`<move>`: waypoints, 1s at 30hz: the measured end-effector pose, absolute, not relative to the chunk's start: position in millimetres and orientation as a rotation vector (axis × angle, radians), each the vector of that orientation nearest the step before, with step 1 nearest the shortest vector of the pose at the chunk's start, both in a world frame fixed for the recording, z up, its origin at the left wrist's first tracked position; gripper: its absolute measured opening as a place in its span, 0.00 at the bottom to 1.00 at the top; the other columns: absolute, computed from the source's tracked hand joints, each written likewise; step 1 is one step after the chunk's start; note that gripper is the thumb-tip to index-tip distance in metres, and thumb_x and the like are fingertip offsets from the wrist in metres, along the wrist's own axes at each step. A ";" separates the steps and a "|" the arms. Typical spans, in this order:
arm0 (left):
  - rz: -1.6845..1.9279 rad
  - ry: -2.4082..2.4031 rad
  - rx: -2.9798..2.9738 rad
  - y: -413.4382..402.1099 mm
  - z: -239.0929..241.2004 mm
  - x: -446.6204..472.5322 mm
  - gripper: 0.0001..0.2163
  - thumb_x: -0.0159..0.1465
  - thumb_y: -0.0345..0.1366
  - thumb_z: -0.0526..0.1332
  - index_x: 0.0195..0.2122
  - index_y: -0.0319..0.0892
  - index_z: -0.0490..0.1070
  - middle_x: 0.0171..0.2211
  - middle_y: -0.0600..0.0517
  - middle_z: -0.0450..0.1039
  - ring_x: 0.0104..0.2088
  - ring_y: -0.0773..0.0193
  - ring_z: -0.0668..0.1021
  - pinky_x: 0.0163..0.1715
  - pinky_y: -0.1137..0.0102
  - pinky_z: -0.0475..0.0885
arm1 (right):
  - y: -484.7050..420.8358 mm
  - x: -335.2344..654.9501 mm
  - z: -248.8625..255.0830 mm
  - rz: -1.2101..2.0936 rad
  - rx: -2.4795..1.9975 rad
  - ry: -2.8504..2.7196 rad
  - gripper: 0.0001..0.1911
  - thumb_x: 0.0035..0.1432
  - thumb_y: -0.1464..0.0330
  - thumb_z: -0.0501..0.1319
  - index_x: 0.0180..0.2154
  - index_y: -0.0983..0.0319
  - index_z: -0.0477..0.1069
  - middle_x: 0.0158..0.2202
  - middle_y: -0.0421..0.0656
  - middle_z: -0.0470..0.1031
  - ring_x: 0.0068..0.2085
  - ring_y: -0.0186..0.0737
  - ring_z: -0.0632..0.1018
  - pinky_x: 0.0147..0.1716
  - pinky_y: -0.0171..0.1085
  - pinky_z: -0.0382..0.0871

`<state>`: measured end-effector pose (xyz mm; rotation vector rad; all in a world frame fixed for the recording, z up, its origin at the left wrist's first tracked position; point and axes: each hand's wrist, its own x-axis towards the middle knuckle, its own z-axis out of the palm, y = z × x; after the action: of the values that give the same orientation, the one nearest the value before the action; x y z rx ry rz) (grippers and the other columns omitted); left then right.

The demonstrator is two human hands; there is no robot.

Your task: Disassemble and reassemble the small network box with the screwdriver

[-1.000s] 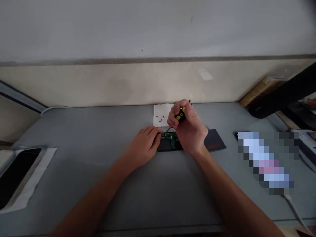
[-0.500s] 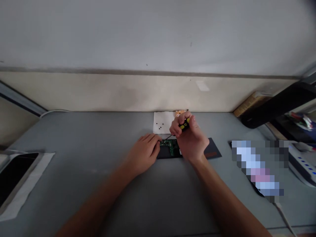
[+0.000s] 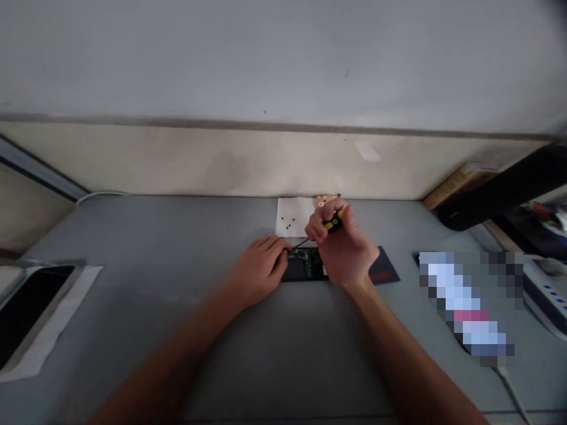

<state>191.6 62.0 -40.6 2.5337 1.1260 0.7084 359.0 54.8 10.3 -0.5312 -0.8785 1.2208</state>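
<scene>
My right hand point(image 3: 339, 245) is closed round the black-and-yellow handle of a screwdriver point(image 3: 335, 222). Its thin shaft slants down to the left, and the tip is over the upper left part of an opened black electronic device point(image 3: 318, 271). A green circuit board point(image 3: 305, 260) shows inside the device, which lies flat on the table. My left hand point(image 3: 263, 268) grips the device's left end, thumb on the near side and fingers on the far side. My right hand hides part of the device's right side. Whether the tip sits in a screw is too small to tell.
Behind the hands, a white paper point(image 3: 290, 212) carries several small dark screws. A dark flat panel point(image 3: 384, 268) lies beyond my right wrist. A blurred-out phone point(image 3: 465, 307) with a cable is at right, near a power strip point(image 3: 547, 295). A black-screened device point(image 3: 35, 307) is at left.
The view has shifted slightly. Both hands keep their places on the device and the screwdriver, with no clear movement of either.
</scene>
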 end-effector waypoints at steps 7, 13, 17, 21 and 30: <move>0.678 1.122 2.508 61.6 -39.1 190.8 0.11 0.70 0.30 0.49 0.45 0.43 0.70 0.41 0.47 0.77 0.45 0.54 0.78 0.50 0.56 0.75 | 57.7 362.9 9.0 1.252 -0.594 -0.825 0.20 0.64 0.52 0.60 0.29 0.57 0.61 0.26 0.36 0.53 0.24 0.33 0.58 0.25 0.37 0.58; 0.668 1.135 2.505 61.3 -40.3 190.2 0.12 0.70 0.30 0.49 0.47 0.44 0.71 0.41 0.47 0.77 0.45 0.54 0.78 0.51 0.57 0.74 | 57.4 361.6 9.1 1.185 -0.604 -0.851 0.20 0.66 0.52 0.59 0.29 0.57 0.61 0.27 0.37 0.53 0.25 0.33 0.59 0.25 0.37 0.61; 0.661 1.134 2.509 60.9 -39.7 190.7 0.11 0.71 0.30 0.49 0.47 0.43 0.70 0.41 0.47 0.77 0.45 0.54 0.78 0.50 0.57 0.74 | 55.8 359.0 11.0 1.228 -0.608 -0.841 0.20 0.63 0.51 0.61 0.28 0.57 0.61 0.27 0.37 0.54 0.25 0.34 0.59 0.25 0.38 0.59; 0.666 1.118 2.524 60.7 -37.5 191.1 0.11 0.71 0.30 0.48 0.45 0.42 0.69 0.40 0.47 0.76 0.44 0.54 0.78 0.49 0.57 0.74 | 56.1 360.2 12.9 1.241 -0.595 -0.822 0.20 0.60 0.51 0.64 0.28 0.57 0.63 0.27 0.37 0.55 0.25 0.33 0.58 0.24 0.37 0.57; 0.670 1.115 2.517 61.9 -39.8 189.8 0.12 0.71 0.32 0.48 0.47 0.43 0.71 0.42 0.47 0.77 0.45 0.53 0.78 0.49 0.56 0.75 | 56.1 359.4 12.6 1.239 -0.595 -0.866 0.19 0.63 0.52 0.61 0.28 0.57 0.61 0.28 0.37 0.54 0.25 0.33 0.60 0.26 0.38 0.61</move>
<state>189.8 61.9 -39.8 2.5173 1.1154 0.6695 359.4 56.1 12.6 -0.5948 -0.8656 1.2392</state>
